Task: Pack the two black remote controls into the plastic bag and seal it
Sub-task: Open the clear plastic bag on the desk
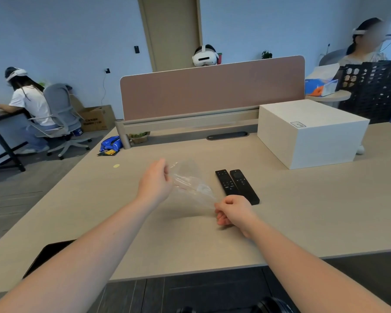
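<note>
Plastic, thin and clear, makes up the one plastic bag (191,184); it is crinkled, glossy in patches, with a faint red line near its mouth, and it hangs stretched between the two hands just above the table (303,211). That surface is a pale, matte wood-grain laminate with a rounded front edge.

Two black remote controls (236,185) lie flat on the table, side by side and touching along their long edges, just to the right of the bag. Both are slim, hard-shelled bars with small buttons; the right one has a round pad near its far end and reaches closer to the person than the left one.

One white box (312,134), smooth and square-cornered, stands further back on the right, well apart from the remotes. One pink fabric-covered divider (212,91) with rounded corners runs along the table's far side.

The left hand (155,182) is loosely curled, its fingers pinching the bag's far edge. The right hand (233,212) is closed nearly to a fist, gripping the bag's near corner between thumb and fingers, just beside the near end of the remotes without touching them.
</note>
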A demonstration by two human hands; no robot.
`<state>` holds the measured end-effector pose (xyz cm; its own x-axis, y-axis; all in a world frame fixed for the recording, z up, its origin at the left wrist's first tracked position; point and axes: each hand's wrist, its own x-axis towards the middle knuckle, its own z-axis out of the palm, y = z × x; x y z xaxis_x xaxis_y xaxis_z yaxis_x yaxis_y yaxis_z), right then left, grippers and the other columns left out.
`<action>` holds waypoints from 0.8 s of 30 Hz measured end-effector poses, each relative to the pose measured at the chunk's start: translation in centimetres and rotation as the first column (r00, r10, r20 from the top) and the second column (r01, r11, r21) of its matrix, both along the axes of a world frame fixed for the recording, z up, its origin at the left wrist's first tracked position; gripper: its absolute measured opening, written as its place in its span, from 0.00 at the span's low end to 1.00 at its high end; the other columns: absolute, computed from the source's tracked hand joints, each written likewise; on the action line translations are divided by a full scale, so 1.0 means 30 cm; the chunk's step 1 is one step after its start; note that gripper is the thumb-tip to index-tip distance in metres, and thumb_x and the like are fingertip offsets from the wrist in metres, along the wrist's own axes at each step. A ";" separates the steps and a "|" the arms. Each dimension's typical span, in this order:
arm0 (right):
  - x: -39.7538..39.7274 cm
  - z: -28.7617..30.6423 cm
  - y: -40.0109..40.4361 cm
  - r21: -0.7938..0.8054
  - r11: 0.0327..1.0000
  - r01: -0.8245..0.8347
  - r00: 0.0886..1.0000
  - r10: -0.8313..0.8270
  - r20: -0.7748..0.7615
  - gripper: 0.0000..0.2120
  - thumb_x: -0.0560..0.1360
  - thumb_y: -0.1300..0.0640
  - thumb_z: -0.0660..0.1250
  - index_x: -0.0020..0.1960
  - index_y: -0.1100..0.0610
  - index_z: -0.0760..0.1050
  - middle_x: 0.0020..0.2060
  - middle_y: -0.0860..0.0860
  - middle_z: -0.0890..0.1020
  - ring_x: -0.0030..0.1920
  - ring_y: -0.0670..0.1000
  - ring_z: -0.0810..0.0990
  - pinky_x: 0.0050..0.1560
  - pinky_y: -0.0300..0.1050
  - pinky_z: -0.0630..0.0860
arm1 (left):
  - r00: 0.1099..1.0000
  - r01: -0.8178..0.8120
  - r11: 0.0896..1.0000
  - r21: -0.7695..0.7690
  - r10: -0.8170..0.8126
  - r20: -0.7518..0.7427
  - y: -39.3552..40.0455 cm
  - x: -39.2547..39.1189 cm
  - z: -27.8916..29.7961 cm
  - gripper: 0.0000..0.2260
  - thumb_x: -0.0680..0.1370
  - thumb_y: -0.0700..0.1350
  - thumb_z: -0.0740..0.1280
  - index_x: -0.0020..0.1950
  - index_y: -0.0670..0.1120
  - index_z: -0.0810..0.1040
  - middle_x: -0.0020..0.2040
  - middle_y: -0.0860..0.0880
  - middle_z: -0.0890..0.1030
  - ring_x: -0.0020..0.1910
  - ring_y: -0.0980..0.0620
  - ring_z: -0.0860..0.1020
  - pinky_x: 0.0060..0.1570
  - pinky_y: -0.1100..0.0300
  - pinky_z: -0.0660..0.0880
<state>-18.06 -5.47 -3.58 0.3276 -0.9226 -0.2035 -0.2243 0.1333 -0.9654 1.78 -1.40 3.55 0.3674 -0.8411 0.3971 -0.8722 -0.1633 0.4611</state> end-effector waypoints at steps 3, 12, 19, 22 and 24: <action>0.001 -0.006 0.005 -0.021 1.000 -0.001 1.000 0.001 -0.021 0.11 0.76 0.62 0.64 0.36 0.63 0.74 0.27 0.56 0.77 0.20 0.47 0.76 0.24 0.37 0.76 | 0.992 -0.101 0.992 -0.074 0.095 -0.085 -0.004 0.028 0.032 0.05 0.72 0.37 0.63 0.43 0.43 0.68 0.39 0.45 0.73 0.39 0.43 0.72 0.38 0.50 0.71; -0.030 -0.042 0.026 -0.346 0.911 0.225 0.965 -0.258 -0.052 0.15 0.75 0.51 0.66 0.35 0.60 0.75 0.28 0.51 0.75 0.30 0.50 0.74 0.31 0.42 0.71 | 0.951 0.288 0.958 -0.005 -0.285 0.117 0.048 0.001 -0.057 0.05 0.72 0.33 0.64 0.42 0.41 0.78 0.42 0.48 0.72 0.38 0.46 0.74 0.41 0.56 0.72; -0.069 -0.048 0.037 -0.488 0.839 0.240 0.815 -0.447 -0.367 0.17 0.74 0.47 0.67 0.56 0.57 0.75 0.52 0.54 0.77 0.45 0.54 0.78 0.40 0.41 0.70 | 0.929 0.311 0.937 0.160 -0.335 0.160 0.077 -0.006 -0.060 0.21 0.75 0.37 0.63 0.68 0.44 0.72 0.63 0.48 0.74 0.53 0.47 0.76 0.50 0.64 0.69; -0.055 -0.042 0.043 -0.517 0.841 0.159 0.759 -0.439 -0.481 0.18 0.74 0.46 0.66 0.58 0.57 0.73 0.54 0.55 0.76 0.48 0.56 0.79 0.40 0.43 0.72 | 0.916 0.325 0.910 0.256 -0.370 0.154 0.100 -0.008 -0.080 0.27 0.74 0.38 0.62 0.73 0.47 0.63 0.70 0.50 0.65 0.53 0.48 0.76 0.53 0.58 0.73; -0.045 -0.030 0.035 -0.502 0.854 0.137 0.726 -0.432 -0.536 0.19 0.75 0.44 0.65 0.58 0.57 0.72 0.54 0.55 0.76 0.48 0.56 0.79 0.38 0.43 0.71 | 0.911 0.319 0.898 0.302 -0.379 0.163 0.112 -0.008 -0.094 0.29 0.73 0.37 0.60 0.74 0.48 0.60 0.72 0.53 0.61 0.51 0.48 0.77 0.51 0.55 0.75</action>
